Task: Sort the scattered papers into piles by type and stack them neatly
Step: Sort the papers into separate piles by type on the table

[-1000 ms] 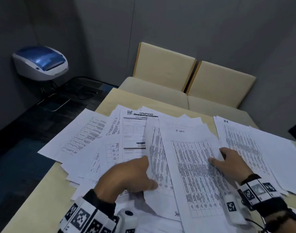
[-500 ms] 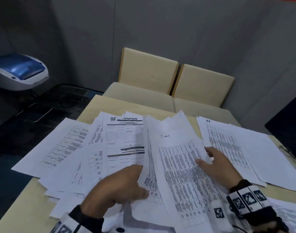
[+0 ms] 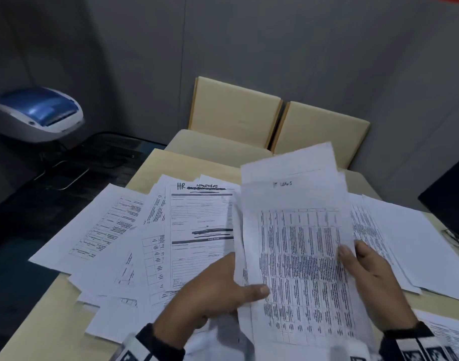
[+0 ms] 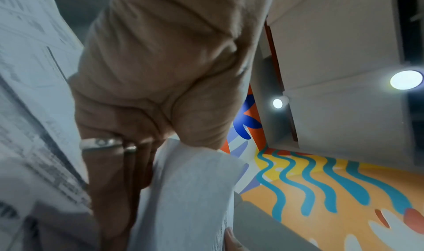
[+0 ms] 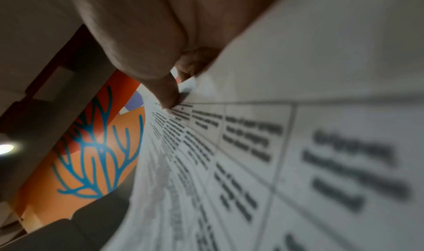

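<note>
Left grip: the left hand (image 3: 218,290) pinches the left edge of a sheaf of table sheets (image 3: 298,256), thumb lying across the printed front, the other fingers behind the paper. In the left wrist view the left hand (image 4: 146,84) shows two rings, and its fingers run down behind the sheaf of table sheets (image 4: 190,191).
Right grip: the right hand (image 3: 374,285) holds the right edge of the same sheaf, thumb on the front, the remaining fingers behind. In the right wrist view the thumb of the right hand (image 5: 142,42) presses on the printed grid of the sheaf (image 5: 275,155).
Held sheaf: several sheets together, raised off the surface and tilted towards the person, upper corners fanned apart. A handwritten heading sits above a dense table; the heading is too blurred to read.
Scattered papers: the form (image 3: 201,235) headed "HR" lies just left of the sheaf, on top of overlapping pages (image 3: 105,230) that spread to the left edge.
Right pile: more sheets (image 3: 405,243) lie flat behind the right hand.
Surface: pale wooden surface (image 3: 40,329), largely covered by paper.
Beyond: two beige chairs (image 3: 236,110) at the far end; a white and blue printer (image 3: 38,113) to the far left; a dark object (image 3: 450,194), partly cut off at the right edge.
</note>
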`<state>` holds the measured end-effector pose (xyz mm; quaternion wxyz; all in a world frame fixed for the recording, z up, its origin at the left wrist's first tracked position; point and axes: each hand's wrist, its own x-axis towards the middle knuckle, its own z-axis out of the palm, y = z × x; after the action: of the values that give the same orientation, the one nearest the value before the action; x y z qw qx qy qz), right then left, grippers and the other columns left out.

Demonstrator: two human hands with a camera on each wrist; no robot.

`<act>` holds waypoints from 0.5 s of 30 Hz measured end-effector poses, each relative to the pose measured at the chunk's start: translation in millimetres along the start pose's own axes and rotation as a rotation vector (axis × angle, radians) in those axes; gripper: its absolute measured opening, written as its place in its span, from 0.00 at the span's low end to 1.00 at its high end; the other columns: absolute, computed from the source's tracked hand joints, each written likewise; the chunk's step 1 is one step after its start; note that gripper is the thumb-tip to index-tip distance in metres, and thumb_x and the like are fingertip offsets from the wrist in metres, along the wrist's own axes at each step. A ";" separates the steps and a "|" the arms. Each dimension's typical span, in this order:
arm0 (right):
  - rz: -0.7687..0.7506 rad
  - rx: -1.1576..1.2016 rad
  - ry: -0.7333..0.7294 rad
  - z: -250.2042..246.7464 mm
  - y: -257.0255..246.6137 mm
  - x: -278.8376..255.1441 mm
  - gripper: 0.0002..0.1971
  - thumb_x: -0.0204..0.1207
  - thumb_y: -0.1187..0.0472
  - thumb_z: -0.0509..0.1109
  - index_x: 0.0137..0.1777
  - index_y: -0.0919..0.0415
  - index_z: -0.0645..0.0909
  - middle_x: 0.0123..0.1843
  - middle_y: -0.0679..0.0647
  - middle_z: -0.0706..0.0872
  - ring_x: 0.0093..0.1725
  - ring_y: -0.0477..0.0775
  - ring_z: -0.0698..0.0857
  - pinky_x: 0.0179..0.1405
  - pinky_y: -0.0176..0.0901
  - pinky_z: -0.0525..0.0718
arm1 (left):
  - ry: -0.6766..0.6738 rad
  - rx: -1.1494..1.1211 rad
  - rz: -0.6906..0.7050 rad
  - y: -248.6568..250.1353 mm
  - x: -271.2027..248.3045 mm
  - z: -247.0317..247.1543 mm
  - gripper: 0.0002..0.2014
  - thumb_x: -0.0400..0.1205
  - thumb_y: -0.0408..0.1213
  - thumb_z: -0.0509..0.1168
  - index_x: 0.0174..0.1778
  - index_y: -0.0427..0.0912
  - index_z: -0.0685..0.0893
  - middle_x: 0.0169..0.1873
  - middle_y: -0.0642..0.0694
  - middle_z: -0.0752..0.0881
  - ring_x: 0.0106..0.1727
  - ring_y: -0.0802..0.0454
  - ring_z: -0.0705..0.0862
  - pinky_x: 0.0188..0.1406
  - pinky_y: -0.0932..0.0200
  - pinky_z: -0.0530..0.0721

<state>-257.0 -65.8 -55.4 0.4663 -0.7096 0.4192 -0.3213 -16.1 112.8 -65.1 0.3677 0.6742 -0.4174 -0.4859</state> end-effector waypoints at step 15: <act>0.155 0.394 -0.016 12.0 15.4 -6.5 0.22 0.73 0.64 0.75 0.68 0.67 0.85 0.62 0.64 0.93 0.59 0.59 0.94 0.60 0.47 0.91 | 0.017 -0.272 0.237 1.7 2.3 -7.1 0.16 0.79 0.29 0.73 0.62 0.46 0.89 0.56 0.39 0.92 0.55 0.48 0.87 0.61 0.48 0.80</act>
<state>-254.2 -58.6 -74.5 0.6226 -0.5730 0.3978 -0.3547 -9.2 110.7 -62.5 0.5138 0.5684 -0.4210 -0.4855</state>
